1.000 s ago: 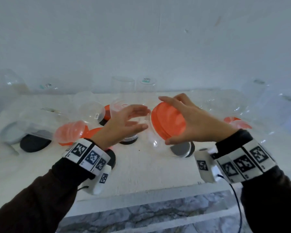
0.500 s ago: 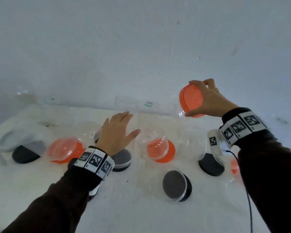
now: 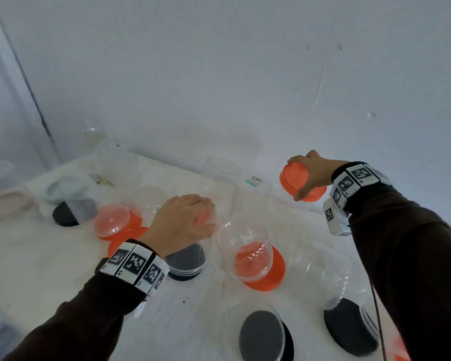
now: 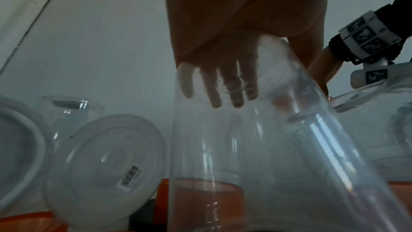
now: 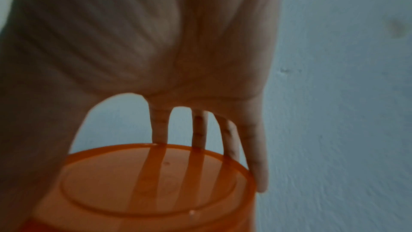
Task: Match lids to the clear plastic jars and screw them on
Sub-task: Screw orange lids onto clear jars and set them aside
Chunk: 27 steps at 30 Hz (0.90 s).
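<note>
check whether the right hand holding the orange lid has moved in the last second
Yes. The right hand with the orange lid went from over the black-lidded jar back and right, toward the wall.

At the right of the frame the right hand (image 3: 315, 173) grips an orange lid (image 3: 294, 178), held up close to the white wall (image 3: 219, 74). Mid-frame, the left hand (image 3: 185, 222) lies palm down, fingers curled over a clear jar (image 3: 211, 217) that barely shows. Below centre an upturned jar (image 3: 245, 246) sits on a second orange lid (image 3: 274, 274). Black lids (image 3: 262, 334) lie near the bottom edge, on the white table (image 3: 37, 269).
</note>
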Each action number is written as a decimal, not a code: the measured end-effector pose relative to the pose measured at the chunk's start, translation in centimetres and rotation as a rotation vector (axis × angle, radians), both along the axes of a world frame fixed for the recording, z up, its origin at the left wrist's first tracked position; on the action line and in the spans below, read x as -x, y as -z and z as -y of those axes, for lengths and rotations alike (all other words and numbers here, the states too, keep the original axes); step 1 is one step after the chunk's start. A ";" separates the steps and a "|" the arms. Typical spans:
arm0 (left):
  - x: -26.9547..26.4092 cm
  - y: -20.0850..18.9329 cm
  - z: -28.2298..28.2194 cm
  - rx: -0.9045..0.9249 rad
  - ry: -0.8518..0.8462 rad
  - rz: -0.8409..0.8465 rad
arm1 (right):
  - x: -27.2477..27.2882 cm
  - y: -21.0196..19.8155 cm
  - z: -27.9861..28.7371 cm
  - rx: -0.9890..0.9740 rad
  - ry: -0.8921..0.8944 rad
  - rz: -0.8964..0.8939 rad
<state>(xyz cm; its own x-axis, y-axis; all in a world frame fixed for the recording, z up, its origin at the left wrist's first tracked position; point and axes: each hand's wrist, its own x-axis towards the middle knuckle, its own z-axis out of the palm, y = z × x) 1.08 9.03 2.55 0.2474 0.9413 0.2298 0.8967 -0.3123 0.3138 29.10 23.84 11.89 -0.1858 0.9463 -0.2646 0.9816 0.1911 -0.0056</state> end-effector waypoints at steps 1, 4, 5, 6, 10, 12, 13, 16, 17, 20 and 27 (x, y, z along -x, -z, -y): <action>0.0 -0.1 0.0 0.007 -0.004 0.009 | 0.3 0.2 -0.7 0.010 -0.015 0.028; -0.1 -0.3 0.0 0.027 -0.015 0.023 | 1.1 0.9 -2.3 0.031 -0.060 0.097; 0.0 -0.2 0.0 0.041 -0.022 0.024 | 1.3 1.2 -2.7 0.037 -0.073 0.113; 0.0 -0.1 -0.1 0.052 -0.028 0.032 | 1.4 1.6 -3.1 0.043 -0.085 0.125; 0.1 0.2 -0.3 0.044 -0.040 0.068 | 1.5 2.6 -4.3 0.079 -0.116 0.174; 0.2 0.3 -0.5 0.038 -0.048 0.085 | 1.5 3.0 -4.8 0.089 -0.130 0.200; 0.2 0.4 -0.5 0.031 -0.044 0.089 | 1.5 3.2 -4.9 0.088 -0.134 0.213; 0.2 0.6 -0.5 0.026 -0.033 0.083 | 1.4 3.8 -5.2 0.090 -0.145 0.230; 0.2 0.5 -0.4 0.029 -0.036 0.079 | 1.5 4.0 -5.3 0.093 -0.149 0.229; 0.2 0.5 -0.5 0.020 -0.041 0.082 | 1.5 4.4 -5.5 0.089 -0.151 0.211; 0.4 1.0 -0.7 0.008 -0.040 0.083 | 1.2 3.6 -5.2 0.058 -0.147 0.102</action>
